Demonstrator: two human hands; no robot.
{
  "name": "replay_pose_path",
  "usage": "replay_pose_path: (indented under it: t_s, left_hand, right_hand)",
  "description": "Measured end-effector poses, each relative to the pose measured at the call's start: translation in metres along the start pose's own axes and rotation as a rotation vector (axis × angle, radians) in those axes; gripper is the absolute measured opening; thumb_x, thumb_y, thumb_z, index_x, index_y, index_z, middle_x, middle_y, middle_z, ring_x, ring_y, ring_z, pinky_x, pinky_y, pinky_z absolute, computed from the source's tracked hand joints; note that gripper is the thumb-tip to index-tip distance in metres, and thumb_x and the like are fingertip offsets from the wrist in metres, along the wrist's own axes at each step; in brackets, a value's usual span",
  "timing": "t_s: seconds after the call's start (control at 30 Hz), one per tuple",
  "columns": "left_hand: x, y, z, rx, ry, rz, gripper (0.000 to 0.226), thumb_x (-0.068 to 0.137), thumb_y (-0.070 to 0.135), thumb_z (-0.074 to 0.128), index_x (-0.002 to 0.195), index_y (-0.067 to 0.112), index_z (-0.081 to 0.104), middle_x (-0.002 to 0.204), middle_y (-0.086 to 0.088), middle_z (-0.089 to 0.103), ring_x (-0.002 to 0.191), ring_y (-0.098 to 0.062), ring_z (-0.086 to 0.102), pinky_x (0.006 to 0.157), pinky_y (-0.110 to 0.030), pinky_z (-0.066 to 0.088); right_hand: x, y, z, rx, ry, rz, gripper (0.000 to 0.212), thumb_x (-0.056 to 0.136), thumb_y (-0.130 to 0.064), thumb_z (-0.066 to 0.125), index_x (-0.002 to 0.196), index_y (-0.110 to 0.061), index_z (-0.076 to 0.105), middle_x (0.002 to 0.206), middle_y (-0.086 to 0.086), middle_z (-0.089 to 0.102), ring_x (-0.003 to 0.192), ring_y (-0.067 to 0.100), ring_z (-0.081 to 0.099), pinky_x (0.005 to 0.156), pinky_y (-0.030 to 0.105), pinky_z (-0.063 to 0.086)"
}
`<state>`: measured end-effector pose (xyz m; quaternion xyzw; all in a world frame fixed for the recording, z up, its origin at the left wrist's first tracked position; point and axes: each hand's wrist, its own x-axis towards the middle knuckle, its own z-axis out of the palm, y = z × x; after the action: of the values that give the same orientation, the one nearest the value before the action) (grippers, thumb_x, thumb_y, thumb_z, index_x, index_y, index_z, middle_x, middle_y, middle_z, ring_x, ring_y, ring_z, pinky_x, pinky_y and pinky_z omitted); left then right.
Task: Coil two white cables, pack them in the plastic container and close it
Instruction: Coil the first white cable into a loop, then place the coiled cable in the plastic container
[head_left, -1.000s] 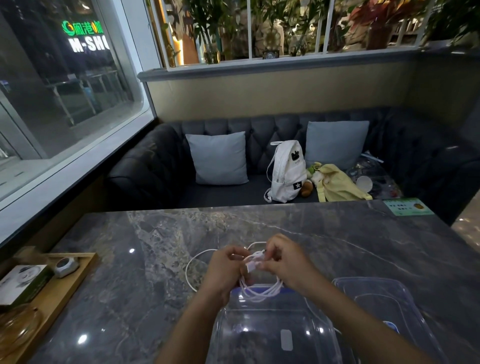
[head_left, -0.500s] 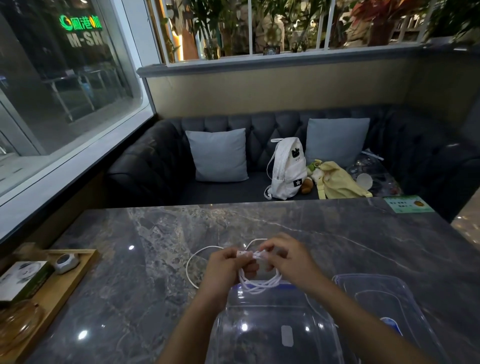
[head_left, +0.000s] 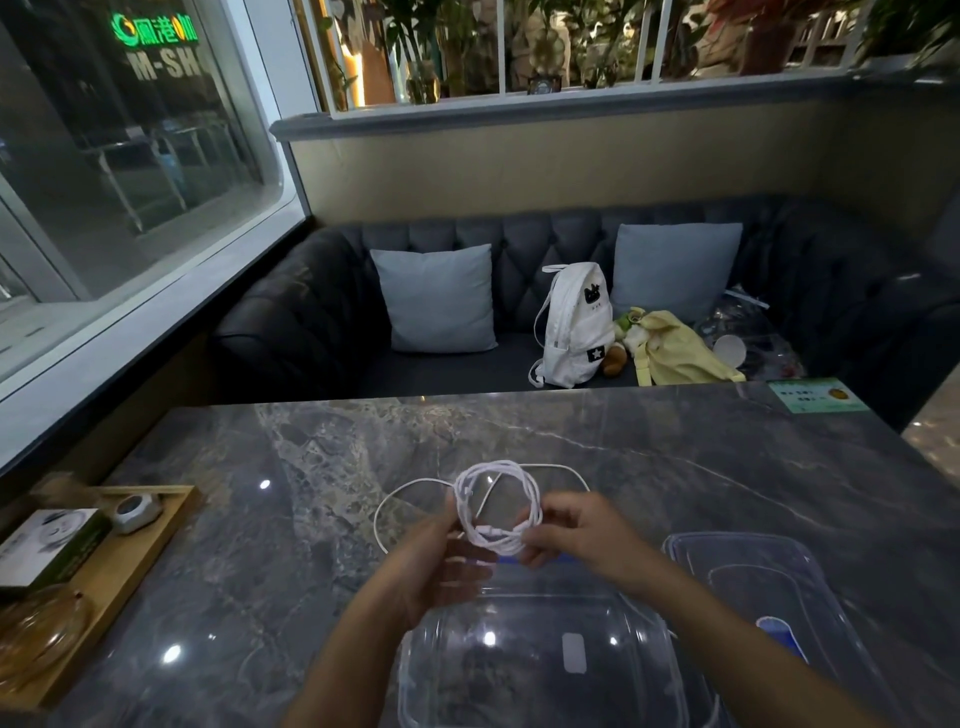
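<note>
Both hands hold one white coil (head_left: 497, 506) above the worktop (head_left: 675, 467), just past the far rim of the clear box (head_left: 540, 670). The left hand (head_left: 441, 564) is half closed, its fingers curled round the coil's lower left side. The right hand (head_left: 582, 532) pinches the coil's lower right side between thumb and fingertips. The coil stands roughly upright, several loops together, with small connectors showing along its left side and near its bottom.

A second cable (head_left: 382, 512) lies loose on the worktop behind the hands, bending in a wide arc to the left of the coil and passing behind it to the right (where its ends lie I cannot tell).

The box sits open at the near edge, below the hands, with nothing visible inside. Its lid (head_left: 779, 582) lies flat just to the right of it, near the right forearm.

At the left edge stands a wooden tray (head_left: 130, 566) bearing a small carton (head_left: 49, 545) and a small white gadget (head_left: 134, 512). A green card (head_left: 818, 396) lies at the far right corner.
</note>
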<state>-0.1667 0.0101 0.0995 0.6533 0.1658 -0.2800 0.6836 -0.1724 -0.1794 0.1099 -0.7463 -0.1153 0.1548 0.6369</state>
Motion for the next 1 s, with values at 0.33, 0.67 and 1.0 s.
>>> replay_pose_path:
  t_s: [0.33,0.67,1.0]
  left_hand:
    - [-0.004,-0.026,-0.009,0.206,0.162,0.282,0.009,0.081,0.002,0.064,0.080,0.006,0.056,0.062,-0.006,0.053,0.051,-0.010,0.048,0.050,-0.021,0.041]
    - [0.003,-0.083,0.006,0.477,0.276,0.312,0.054,0.071,0.013,0.072,0.117,0.003,0.046,0.103,-0.014,0.065,0.087,-0.026,0.065,0.072,-0.040,0.055]
    - [0.013,-0.097,0.004,0.562,0.244,0.361,0.024,0.080,0.000,0.059,0.102,0.002,0.065,0.103,-0.015,0.070,0.098,-0.025,0.065,0.089,-0.039,0.051]
  right_hand:
    - [-0.003,0.041,0.029,0.321,-0.005,0.244,0.009,0.087,-0.009,0.057,0.084,-0.002,0.060,0.065,0.008,0.062,0.053,0.016,0.062,0.044,0.025,0.050]
    - [-0.016,0.077,0.049,0.346,-0.022,0.649,0.011,0.089,-0.009,0.053,0.084,-0.004,0.062,0.070,0.011,0.065,0.062,0.022,0.064,0.058,0.032,0.055]
    - [0.001,0.104,0.077,0.377,0.155,0.653,0.010,0.085,0.003,0.053,0.087,-0.001,0.062,0.085,0.020,0.065,0.072,0.026,0.063,0.067,0.036,0.057]
